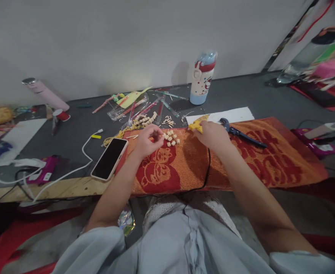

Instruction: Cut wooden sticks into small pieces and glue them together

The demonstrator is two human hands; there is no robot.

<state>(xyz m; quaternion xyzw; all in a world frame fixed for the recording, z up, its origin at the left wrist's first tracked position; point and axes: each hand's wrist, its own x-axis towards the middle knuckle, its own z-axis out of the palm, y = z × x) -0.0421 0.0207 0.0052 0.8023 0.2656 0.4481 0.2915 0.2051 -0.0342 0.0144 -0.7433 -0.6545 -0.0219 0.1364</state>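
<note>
My left hand [150,141] is closed in a pinch at the left of a small cluster of pale wooden pieces [171,137]. Whatever sits between its fingertips is too small to make out. In my right hand [213,136] is a yellow glue gun [196,125], its front end pointing left and its handle covered by my fingers. A black cord [207,171] runs from below that hand over the orange and red towel [190,167]. To the right of my right hand lies a dark blue hand tool [243,136] with a curved head.
A phone [109,159] lies left of the towel, near a white cable [83,152]. Behind are yellow string [118,135], glittery sticks [169,106], wooden bits [168,121] and a white board [233,115]. A cartoon bottle [203,78] stands by the wall.
</note>
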